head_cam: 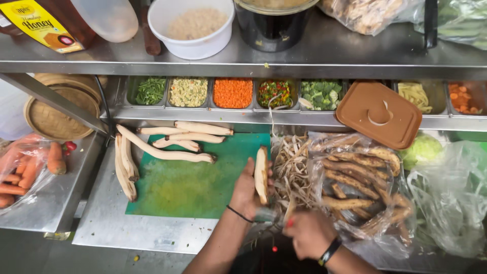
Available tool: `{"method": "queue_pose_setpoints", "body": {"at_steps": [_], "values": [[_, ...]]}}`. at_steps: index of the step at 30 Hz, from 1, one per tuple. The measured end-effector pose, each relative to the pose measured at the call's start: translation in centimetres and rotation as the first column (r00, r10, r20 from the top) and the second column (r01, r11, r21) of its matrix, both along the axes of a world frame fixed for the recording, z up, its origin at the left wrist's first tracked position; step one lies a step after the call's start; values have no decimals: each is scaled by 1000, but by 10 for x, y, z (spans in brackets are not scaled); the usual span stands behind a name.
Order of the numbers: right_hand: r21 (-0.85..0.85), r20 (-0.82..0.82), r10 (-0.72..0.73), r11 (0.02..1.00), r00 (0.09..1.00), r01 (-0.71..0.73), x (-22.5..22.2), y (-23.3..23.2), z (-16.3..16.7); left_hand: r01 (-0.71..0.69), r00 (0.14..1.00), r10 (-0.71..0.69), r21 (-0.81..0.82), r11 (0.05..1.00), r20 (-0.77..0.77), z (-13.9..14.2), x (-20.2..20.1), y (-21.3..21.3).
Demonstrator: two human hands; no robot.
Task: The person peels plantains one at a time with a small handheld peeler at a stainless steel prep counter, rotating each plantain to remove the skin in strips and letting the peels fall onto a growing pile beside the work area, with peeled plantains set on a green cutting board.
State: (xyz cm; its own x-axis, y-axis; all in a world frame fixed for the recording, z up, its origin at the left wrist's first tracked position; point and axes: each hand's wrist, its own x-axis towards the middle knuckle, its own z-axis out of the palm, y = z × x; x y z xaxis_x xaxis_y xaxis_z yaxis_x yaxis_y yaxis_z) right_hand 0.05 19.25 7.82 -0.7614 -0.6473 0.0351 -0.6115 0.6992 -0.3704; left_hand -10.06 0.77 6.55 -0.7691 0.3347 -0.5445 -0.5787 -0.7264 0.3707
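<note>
The left hand (247, 190) grips a half-peeled root (261, 175) upright at the green board's (187, 182) three o'clock edge while the right hand (308, 234) closes on a peeler, best drawn in long, light strokes.

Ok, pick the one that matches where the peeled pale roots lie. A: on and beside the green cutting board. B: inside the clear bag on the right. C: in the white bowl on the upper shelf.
A: the peeled roots lie across the green cutting board and beside its left edge.
</note>
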Motion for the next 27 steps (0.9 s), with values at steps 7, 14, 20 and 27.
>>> {"method": "queue_pose_setpoints", "body": {"at_steps": [7,14,20,27], "values": [[390,-114,-397,825,911,409,-72,16,28,156,985,-161,-90,984,-61,32,34,7],[170,-5,-617,775,787,608,-51,-10,40,125,992,-119,176,977,-44,19,34,0],[-106,217,-194,970,957,221,10,-30,35,-73,991,89,151,986,-103,10,1,-17],[377,-53,-280,883,959,279,-64,12,38,48,997,-58,198,979,45,28,15,-8]]}}
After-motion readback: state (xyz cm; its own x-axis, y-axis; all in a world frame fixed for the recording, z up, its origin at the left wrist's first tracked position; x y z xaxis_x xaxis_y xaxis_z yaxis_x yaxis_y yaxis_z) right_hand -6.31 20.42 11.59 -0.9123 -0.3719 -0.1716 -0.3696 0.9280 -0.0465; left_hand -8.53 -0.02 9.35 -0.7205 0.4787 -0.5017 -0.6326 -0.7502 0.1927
